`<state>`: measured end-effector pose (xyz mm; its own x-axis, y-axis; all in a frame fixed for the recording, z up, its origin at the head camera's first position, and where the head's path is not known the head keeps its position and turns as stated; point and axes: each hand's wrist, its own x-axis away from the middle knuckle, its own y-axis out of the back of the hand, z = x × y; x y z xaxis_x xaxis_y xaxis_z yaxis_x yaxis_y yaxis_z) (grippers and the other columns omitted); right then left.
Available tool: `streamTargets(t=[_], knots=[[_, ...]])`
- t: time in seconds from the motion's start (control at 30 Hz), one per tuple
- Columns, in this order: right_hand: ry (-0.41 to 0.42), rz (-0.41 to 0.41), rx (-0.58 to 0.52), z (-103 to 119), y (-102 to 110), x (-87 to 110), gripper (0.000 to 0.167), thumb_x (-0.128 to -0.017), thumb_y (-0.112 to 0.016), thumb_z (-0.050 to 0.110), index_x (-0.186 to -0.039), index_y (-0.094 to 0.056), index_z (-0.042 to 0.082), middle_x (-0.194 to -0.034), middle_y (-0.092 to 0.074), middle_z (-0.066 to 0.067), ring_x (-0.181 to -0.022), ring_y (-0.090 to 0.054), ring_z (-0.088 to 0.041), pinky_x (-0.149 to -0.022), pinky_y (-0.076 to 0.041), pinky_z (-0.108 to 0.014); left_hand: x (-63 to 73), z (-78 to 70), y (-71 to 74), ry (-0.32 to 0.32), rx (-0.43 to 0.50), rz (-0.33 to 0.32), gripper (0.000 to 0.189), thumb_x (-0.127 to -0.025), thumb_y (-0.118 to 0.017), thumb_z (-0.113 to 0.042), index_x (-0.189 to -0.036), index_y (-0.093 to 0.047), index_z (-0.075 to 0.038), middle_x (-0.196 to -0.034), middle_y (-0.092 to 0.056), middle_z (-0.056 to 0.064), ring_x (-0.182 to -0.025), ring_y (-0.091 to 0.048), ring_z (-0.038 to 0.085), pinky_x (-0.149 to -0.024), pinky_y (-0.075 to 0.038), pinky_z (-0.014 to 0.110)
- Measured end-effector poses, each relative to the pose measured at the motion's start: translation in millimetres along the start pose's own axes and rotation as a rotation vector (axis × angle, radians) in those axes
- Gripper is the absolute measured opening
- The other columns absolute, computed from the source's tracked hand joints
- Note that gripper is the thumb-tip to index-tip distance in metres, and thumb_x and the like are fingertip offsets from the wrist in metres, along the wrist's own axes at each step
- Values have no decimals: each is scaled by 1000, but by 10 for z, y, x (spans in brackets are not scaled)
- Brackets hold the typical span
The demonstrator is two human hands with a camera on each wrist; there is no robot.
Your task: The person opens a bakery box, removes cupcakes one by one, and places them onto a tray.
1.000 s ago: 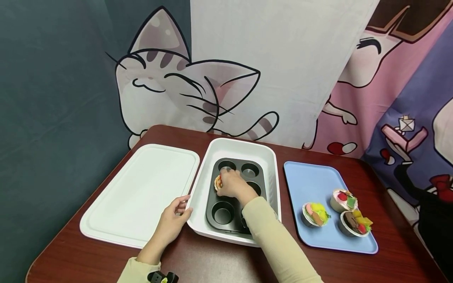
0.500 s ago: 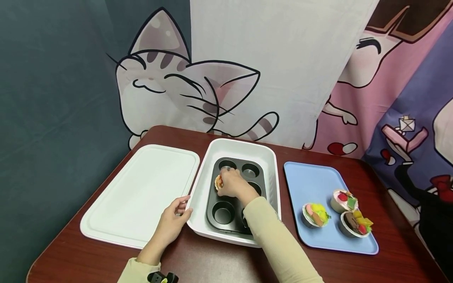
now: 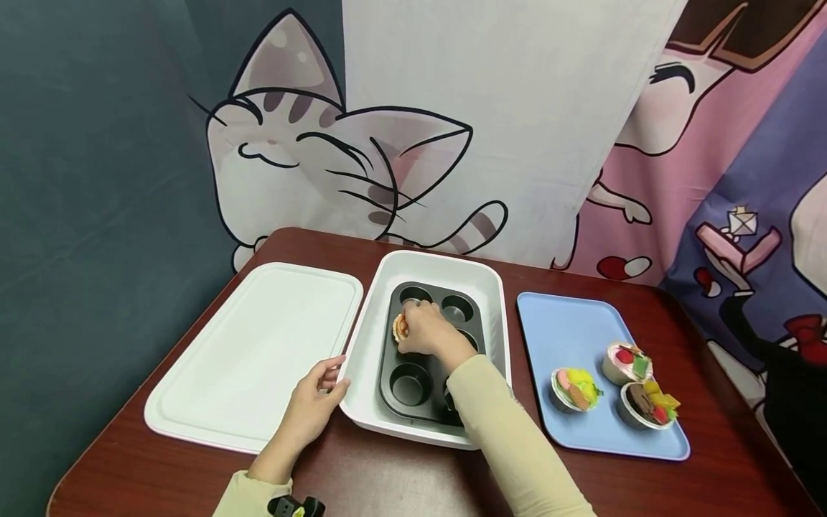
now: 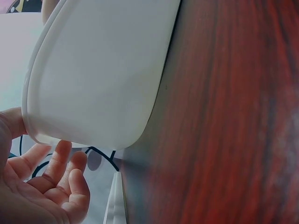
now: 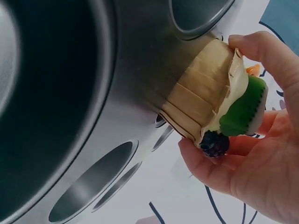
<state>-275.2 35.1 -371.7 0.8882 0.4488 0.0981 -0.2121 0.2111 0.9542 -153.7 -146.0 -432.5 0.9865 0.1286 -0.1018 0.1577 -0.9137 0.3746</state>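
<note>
My right hand (image 3: 426, 329) pinches a fruit tart (image 5: 201, 88) by its cup, over the muffin pan's left middle cup. The tart has a pleated beige cup, a green slice and a blackberry on top; in the head view only the left edge of the tart (image 3: 400, 328) shows beside my fingers. In the right wrist view it leans sideways close above the pan surface. The dark muffin pan (image 3: 400, 413) lies inside a white bin (image 3: 446, 267). At the bin's front left corner, my left hand (image 3: 310, 406) holds the rim between thumb and fingers.
A flat white lid (image 3: 258, 352) lies left of the bin. To the right, a blue tray (image 3: 568, 319) bears three decorated cupcakes, one with a pink top (image 3: 627, 361), one with yellow topping (image 3: 576, 389), one chocolate (image 3: 647, 404). A printed curtain (image 3: 517, 86) hangs behind the brown table (image 3: 388, 477).
The muffin pan has shifted slightly within the bin, towards the back right, and my right hand has moved a little with the tart. My left hand stays on the rim.
</note>
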Motion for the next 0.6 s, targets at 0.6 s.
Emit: streamTargets(t=[0.6], knots=[[-23, -80, 43, 68, 278, 105, 65, -63, -69, 27, -120, -46, 5, -98, -48, -12, -91, -42, -27, -71, -41, -37, 10, -2, 8, 4, -3, 4, 36, -80, -60, -8, -115, -53, -4, -91, -57, 9, -81, -54, 18, -68, -43, 28]])
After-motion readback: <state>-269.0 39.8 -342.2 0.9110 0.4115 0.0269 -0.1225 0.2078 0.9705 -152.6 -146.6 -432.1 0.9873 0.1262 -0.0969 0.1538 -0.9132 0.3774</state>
